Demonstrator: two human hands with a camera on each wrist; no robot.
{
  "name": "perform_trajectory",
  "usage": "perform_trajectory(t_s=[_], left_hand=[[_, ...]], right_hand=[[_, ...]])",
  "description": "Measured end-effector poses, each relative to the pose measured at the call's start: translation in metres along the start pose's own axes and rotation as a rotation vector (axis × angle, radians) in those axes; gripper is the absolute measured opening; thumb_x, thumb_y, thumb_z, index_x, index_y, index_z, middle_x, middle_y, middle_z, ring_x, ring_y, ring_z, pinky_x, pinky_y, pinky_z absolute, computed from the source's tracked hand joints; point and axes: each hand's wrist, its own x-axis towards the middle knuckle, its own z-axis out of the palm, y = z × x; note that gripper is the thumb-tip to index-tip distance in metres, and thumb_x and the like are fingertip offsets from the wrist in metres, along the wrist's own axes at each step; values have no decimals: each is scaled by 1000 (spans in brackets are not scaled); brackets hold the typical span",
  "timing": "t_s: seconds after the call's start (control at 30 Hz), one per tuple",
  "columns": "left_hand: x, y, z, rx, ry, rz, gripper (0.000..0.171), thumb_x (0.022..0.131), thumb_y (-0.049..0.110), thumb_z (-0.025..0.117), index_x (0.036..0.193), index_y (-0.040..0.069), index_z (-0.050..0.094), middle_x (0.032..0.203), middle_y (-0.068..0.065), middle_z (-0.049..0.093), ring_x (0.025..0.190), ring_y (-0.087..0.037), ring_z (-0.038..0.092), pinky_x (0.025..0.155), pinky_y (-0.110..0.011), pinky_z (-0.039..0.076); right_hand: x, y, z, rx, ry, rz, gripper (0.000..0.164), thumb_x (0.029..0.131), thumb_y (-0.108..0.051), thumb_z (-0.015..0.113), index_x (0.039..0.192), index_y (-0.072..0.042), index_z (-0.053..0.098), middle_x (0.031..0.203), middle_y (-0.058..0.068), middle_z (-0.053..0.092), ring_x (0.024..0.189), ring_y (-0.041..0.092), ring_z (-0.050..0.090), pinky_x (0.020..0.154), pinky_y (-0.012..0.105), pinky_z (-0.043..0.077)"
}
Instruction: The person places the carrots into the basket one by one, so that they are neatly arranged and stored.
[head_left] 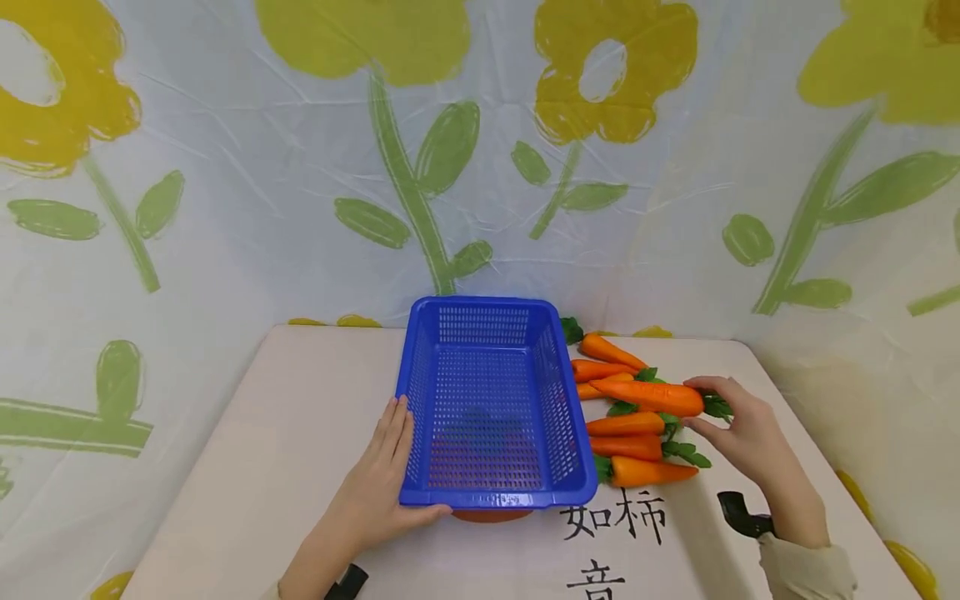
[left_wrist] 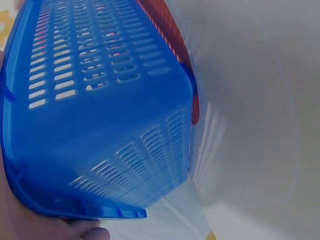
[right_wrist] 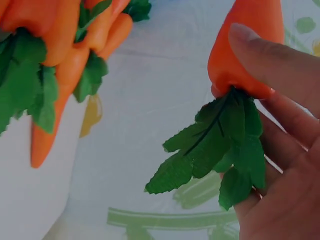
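A blue plastic basket [head_left: 498,498] with slotted walls stands on the table's middle, empty inside. My left hand [head_left: 382,483] lies against its near left corner, fingers straight along the left rim and thumb stretched by the front edge. From the left wrist, the basket's outer wall [left_wrist: 100,135] fills much of the view. My right hand [head_left: 742,425] pinches an orange carrot [head_left: 652,397] by its leafy end, above several other carrots [head_left: 626,425] lying right of the basket. In the right wrist view, the thumb presses the held carrot's thick end [right_wrist: 250,55], and green leaves [right_wrist: 225,140] hang below.
Beneath the basket a reddish-brown rounded thing [head_left: 491,516] peeks out at the front. The pale table [head_left: 300,433] has black written characters [head_left: 637,517] near its front. Behind it hangs a cloth [head_left: 300,183] with yellow flowers.
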Motion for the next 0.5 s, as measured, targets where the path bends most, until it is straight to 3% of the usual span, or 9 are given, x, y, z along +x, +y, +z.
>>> perform_trajectory(t_s=[0.27,0.5], left_hand=[[0,-1,3,21,-1,30,124,79,80,56,149,-17,23,159,-33,14,147,-46,15,120,-28,3],[-1,-1,-2,8,-8,13,125,79,82,52,150,-15,22,160,-32,12,147,-45,13,120,-28,2]], right_hand=[[22,-9,-4,19,29,71,54,65,11,85,114,2,64,102,18,67,94,12,54,85,3,33],[43,-17,0,26,57,20,55,65,10,86,114,2,64,102,17,68,94,23,57,88,7,34]])
